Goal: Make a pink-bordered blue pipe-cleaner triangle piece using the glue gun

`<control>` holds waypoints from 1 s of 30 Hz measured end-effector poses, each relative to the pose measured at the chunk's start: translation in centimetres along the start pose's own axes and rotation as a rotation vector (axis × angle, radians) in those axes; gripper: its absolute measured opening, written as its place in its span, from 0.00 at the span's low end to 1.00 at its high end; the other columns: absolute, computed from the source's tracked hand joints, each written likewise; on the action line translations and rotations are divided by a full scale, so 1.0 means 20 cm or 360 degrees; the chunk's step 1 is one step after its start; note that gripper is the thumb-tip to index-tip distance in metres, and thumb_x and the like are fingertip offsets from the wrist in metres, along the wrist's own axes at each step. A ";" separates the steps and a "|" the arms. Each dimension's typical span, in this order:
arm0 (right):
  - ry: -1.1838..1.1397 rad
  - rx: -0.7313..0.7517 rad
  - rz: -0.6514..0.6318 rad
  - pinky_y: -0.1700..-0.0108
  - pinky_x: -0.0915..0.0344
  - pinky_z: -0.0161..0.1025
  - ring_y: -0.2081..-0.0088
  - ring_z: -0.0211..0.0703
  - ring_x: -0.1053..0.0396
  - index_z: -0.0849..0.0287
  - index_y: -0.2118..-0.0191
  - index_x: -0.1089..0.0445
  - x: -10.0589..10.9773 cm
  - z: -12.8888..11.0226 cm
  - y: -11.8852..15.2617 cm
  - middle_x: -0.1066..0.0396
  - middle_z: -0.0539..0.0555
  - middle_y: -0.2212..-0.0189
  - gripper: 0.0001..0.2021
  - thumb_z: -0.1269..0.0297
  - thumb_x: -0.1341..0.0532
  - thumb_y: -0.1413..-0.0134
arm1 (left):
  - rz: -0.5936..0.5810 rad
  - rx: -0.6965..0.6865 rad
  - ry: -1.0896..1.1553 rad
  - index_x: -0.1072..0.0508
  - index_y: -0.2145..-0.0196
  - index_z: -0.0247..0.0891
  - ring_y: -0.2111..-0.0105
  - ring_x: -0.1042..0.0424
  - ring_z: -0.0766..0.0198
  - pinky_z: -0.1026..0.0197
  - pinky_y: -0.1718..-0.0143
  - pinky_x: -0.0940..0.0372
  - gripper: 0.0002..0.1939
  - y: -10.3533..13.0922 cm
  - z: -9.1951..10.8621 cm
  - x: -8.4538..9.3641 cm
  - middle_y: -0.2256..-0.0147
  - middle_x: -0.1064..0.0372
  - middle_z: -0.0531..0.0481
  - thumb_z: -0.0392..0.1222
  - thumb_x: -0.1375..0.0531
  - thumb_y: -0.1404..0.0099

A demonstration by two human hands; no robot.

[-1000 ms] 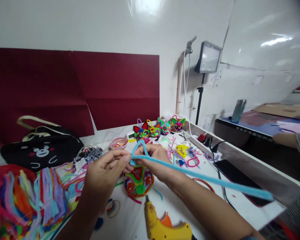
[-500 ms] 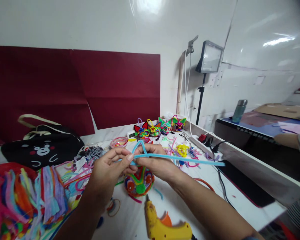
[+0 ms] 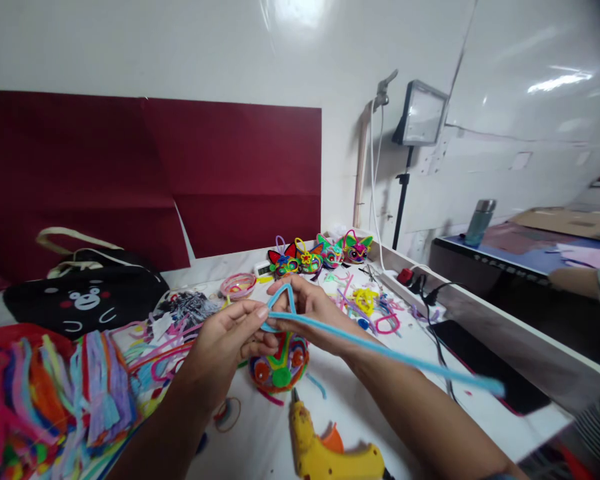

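Left of the yellow plastic glue gun (image 3: 315, 445), the left forearm (image 3: 180, 407) is bare, narrowing to a slim wrist; the left hand (image 3: 235, 333) is ungloved, with slender fingers and a smooth thumbnail. Right of the glue gun, the right forearm (image 3: 405, 393) and right hand (image 3: 314, 303) are equally bare, and farther right a scrap of dark bluish cloth sleeve (image 3: 500, 477) shows, blurred.
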State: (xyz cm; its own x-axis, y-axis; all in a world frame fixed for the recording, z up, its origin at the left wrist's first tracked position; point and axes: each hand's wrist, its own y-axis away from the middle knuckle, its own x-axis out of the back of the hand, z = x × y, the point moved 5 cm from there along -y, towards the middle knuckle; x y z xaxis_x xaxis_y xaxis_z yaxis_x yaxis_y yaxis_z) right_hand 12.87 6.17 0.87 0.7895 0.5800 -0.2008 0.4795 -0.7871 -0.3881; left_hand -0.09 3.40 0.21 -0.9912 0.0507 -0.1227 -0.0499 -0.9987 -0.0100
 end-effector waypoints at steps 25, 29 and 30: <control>0.0029 -0.0171 -0.0010 0.72 0.37 0.28 0.76 0.30 0.36 0.58 0.59 0.39 0.00 -0.01 0.01 0.34 0.41 0.77 0.27 0.69 0.26 0.66 | -0.0008 0.0019 -0.0066 0.24 0.70 0.34 0.75 0.27 0.66 0.66 0.72 0.30 0.15 -0.02 -0.03 0.03 0.75 0.27 0.51 0.47 0.29 0.51; 0.0080 -0.0152 -0.0047 0.69 0.35 0.32 0.74 0.32 0.35 0.57 0.54 0.39 0.02 -0.03 0.02 0.34 0.42 0.75 0.28 0.68 0.28 0.62 | 0.0063 -0.0014 0.0073 0.24 0.71 0.34 0.76 0.27 0.66 0.67 0.74 0.30 0.16 -0.02 -0.01 0.04 0.74 0.26 0.51 0.46 0.28 0.54; 0.0112 -0.0114 -0.0039 0.68 0.35 0.33 0.73 0.33 0.34 0.57 0.52 0.39 0.03 -0.05 0.02 0.34 0.43 0.74 0.28 0.68 0.29 0.60 | 0.0081 -0.0032 0.0100 0.24 0.71 0.34 0.76 0.28 0.67 0.67 0.75 0.30 0.16 -0.02 -0.01 0.04 0.74 0.27 0.51 0.46 0.28 0.54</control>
State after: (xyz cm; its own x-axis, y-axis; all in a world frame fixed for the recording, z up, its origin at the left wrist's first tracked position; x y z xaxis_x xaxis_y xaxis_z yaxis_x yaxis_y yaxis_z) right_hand 13.96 6.08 1.42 0.8008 0.5852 -0.1277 0.5232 -0.7872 -0.3265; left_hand -0.87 3.92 0.01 -0.9826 0.0007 -0.1856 0.0035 -0.9997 -0.0222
